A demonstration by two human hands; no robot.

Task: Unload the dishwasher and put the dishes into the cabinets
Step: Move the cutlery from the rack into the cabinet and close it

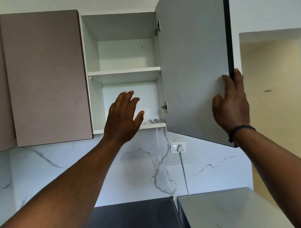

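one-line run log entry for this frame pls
left hand: open, empty, raised before lower shelf | right hand: grips cabinet door edge | door: open | cutlery: on lower shelf

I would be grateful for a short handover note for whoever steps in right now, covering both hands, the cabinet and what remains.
Right hand: grips the free edge of the open cabinet door, fingers curled round it.
Left hand: open and empty, raised in front of the lower shelf.
Cabinet: upper shelf shows nothing on it; a few small metal pieces lie on the lower shelf, too small to identify.
Done: cabinet opened.
Left: no dishes or dishwasher in view; whatever remains must still be fetched, shelved, and the door shut.
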